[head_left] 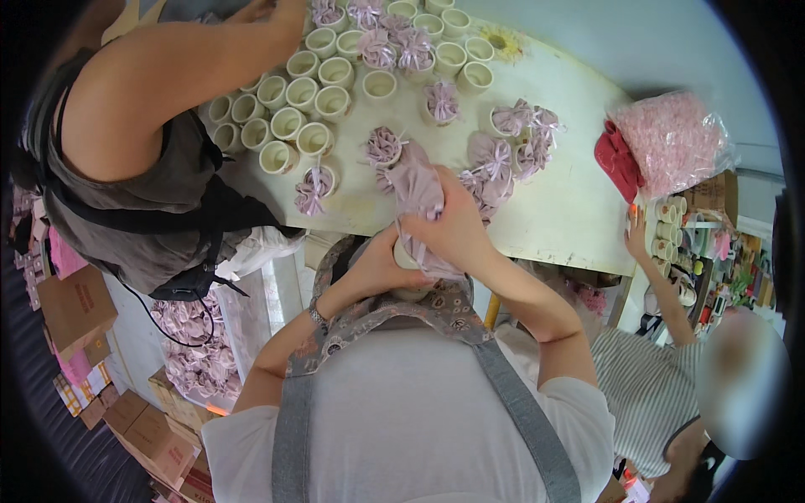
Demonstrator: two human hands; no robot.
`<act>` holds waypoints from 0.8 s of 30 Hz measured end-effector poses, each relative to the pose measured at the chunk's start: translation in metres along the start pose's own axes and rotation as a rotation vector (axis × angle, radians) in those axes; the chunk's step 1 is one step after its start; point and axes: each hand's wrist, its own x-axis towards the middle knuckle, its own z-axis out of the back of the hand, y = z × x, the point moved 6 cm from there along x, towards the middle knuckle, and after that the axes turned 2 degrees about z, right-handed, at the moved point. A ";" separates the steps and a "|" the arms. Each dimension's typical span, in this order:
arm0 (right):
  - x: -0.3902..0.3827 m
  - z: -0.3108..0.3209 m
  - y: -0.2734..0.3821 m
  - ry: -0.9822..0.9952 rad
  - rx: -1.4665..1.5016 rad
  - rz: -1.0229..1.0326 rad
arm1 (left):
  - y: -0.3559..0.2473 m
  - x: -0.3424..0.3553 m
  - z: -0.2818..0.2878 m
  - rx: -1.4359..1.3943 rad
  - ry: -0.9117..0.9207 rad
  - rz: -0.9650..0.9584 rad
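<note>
At the centre, over my lap: a lilac cloth pouch (417,186) rises from my hands toward 12 o'clock, reaching over the table's near edge.
My right hand (446,225): closed on the pouch, thumb on the near face, fingers wrapped around the far side.
My left hand (384,261): curled, thumb and fingers nearly closed around what looks like a pale cup (404,256) at the pouch's lower end; my grip hides most of it.
Nearest bow-topped pouch (384,144): at 12 o'clock, just beyond the cloth I hold.
Lilac bundles (491,155): clustered at 1 o'clock on the white table (566,197), some seated in cups.
Cream cups (288,123): standing close together at 11 o'clock, mouths up.
Clear bag of pink filler (673,136): at 2 o'clock, a red item (619,161) against its left side.
Co-workers: a bare arm (193,71) at 10 o'clock reaches past the cups; a striped top (641,390) shows at 4 o'clock.
Tub of lilac pouches (199,345): at 8 o'clock, below table height.
</note>
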 end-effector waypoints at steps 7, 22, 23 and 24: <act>-0.034 0.017 -0.010 0.070 0.139 -0.143 | -0.008 -0.005 -0.006 -0.038 -0.095 0.058; -0.005 -0.012 -0.015 -0.101 0.109 -0.027 | -0.015 -0.005 -0.001 -0.047 -0.211 -0.015; -0.005 -0.023 -0.035 -0.071 0.636 -0.429 | -0.015 -0.004 0.002 -0.026 -0.242 -0.021; -0.003 -0.023 -0.031 -0.083 0.580 -0.362 | -0.016 -0.004 0.005 -0.003 -0.274 -0.030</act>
